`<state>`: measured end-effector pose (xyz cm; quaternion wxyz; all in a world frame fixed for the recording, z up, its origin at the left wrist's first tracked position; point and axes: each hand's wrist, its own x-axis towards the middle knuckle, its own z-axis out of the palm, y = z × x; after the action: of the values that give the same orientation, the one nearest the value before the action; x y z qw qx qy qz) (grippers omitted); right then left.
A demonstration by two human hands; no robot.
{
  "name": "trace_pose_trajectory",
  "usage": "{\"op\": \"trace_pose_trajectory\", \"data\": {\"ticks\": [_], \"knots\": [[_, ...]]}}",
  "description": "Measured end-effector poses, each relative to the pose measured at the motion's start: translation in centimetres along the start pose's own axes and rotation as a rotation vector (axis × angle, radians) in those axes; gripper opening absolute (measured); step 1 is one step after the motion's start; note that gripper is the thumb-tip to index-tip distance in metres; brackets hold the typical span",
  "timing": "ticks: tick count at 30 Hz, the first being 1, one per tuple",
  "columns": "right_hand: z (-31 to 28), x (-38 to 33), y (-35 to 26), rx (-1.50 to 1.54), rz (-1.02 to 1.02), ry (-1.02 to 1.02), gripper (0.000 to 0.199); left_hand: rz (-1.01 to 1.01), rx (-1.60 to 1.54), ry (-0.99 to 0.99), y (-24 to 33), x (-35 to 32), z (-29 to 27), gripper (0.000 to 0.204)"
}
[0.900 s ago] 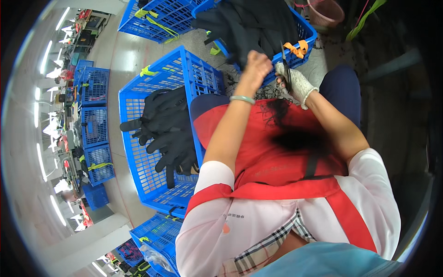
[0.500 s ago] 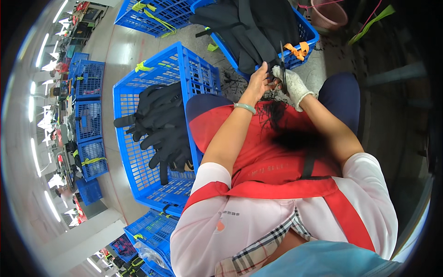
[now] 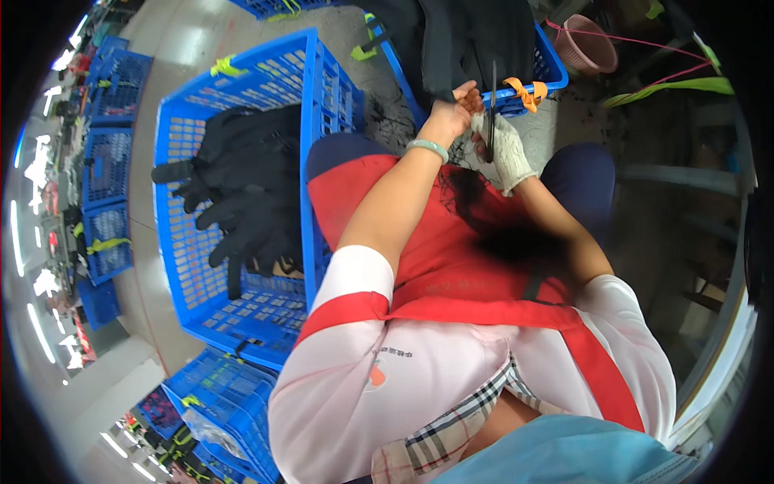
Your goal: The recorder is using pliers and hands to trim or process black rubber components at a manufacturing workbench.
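Left hand's (image 3: 453,118) fingers are half curled by a black strip (image 3: 438,77) at the front crate's (image 3: 552,64) near-left corner; can't tell if they're pinching it. Gloved right hand (image 3: 509,153) has its fingers wrapped round scissors (image 3: 492,109), one pair. Progress-wise, plenty's left, I'd guess: two crates of black pieces (image 3: 250,165), one heap reaching the side crate's (image 3: 310,161) right edge, too tangled to count.

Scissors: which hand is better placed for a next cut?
Right, probably: the gloved right hand holds the scissors, blades pointing away from the body; the left hand is at the black fabric.
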<state>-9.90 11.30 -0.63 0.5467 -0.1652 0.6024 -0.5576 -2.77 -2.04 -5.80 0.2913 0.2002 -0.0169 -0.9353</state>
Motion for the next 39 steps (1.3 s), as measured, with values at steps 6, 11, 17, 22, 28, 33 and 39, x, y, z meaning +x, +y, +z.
{"op": "trace_pose_trajectory", "data": {"ticks": [6,11,17,22,28,33,39], "knots": [[-3.2,2.7,0.7,-0.009,-0.067,0.149,0.029,-0.203,0.753,0.359,-6.8,-3.7,0.3,0.024],[-4.0,6.1,-0.4,-0.34,-0.046,0.075,0.035,-0.007,2.318,-0.285,-7.1,-9.9,3.9,0.022],[2.7,7.8,2.4,-0.113,0.14,-0.139,0.028,0.352,1.654,-0.373,0.1,-24.1,7.1,0.023],[1.6,12.8,1.7,-0.021,-0.046,-0.081,0.018,0.294,0.994,0.028,11.1,-35.9,3.6,0.024],[0.2,13.2,-0.9,-0.397,-0.159,0.271,0.015,0.496,1.031,0.938,18.5,-37.6,-26.6,0.028],[1.0,9.6,3.1,-0.145,-0.165,0.017,0.021,0.074,1.15,1.358,13.3,-40.8,-38.9,0.056],[-1.0,5.7,0.3,-0.506,-0.34,0.195,0.014,-0.028,1.725,1.106,14.3,-34.3,-28.8,0.049]]}}
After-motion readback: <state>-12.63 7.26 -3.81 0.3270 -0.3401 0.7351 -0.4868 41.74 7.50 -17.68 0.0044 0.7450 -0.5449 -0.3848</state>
